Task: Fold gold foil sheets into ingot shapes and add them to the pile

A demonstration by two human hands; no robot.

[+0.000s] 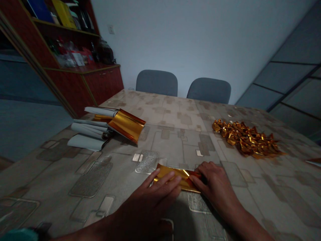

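A folded strip of gold foil (175, 176) lies on the tabletop close to me, its right end showing a reddish sheen. My left hand (156, 192) rests across its left part, fingers on top of the foil. My right hand (213, 182) grips the right end between fingers and thumb. Farther left, a curled gold foil sheet (127, 125) leans on several white-backed rolled sheets (89, 131). A heap of crumpled gold foil bows (244, 139) sits to the right of my hands, apart from them.
The patterned grey-beige table (173, 115) fills the middle of the view. Beyond its far edge stand two grey chairs (156, 83) against a pale wall. A dark red cabinet with shelves (104, 82) stands at the back left. A small foil piece (313, 162) lies at the right edge.
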